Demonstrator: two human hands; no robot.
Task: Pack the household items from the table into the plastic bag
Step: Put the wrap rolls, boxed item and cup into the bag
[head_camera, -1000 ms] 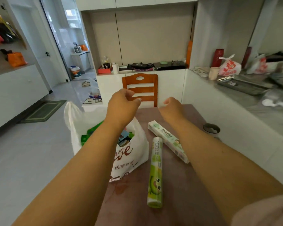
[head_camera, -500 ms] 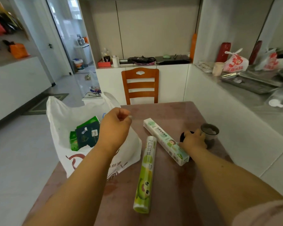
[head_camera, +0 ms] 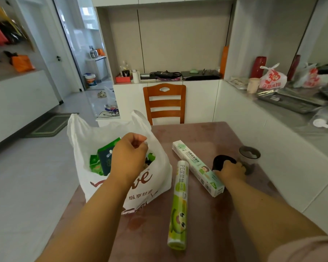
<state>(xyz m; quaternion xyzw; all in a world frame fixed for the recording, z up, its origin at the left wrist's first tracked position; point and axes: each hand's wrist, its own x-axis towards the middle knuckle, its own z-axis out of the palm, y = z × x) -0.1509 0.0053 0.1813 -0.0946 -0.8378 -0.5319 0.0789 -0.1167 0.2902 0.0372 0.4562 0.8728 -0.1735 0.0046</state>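
Bag (head_camera: 121,184) stood open on the counter's (head_camera: 206,133) left edge, green packs (head_camera: 102,161) inside. Our left hand (head_camera: 128,157) hung over its mouth, fingers curled, apparently pinching the rim. Our right hand (head_camera: 231,170) gripped a black object (head_camera: 220,162) beside a dark jar (head_camera: 249,157). A box (head_camera: 195,165) and green roll (head_camera: 179,203) lay between them.

Plastic bag (head_camera: 157,178) under left hand (head_camera: 128,159): white, red lettering; green and dark teal packets (head_camera: 104,159) inside. Roll (head_camera: 179,205) between hands: lime green, cartoon face, white band. Box (head_camera: 197,167) beside right hand (head_camera: 231,170): white, pale mint print. Black object (head_camera: 220,163) at right hand. Surface (head_camera: 206,233): mottled reddish brown. Chair (head_camera: 164,103) beyond the hands: orange-brown.
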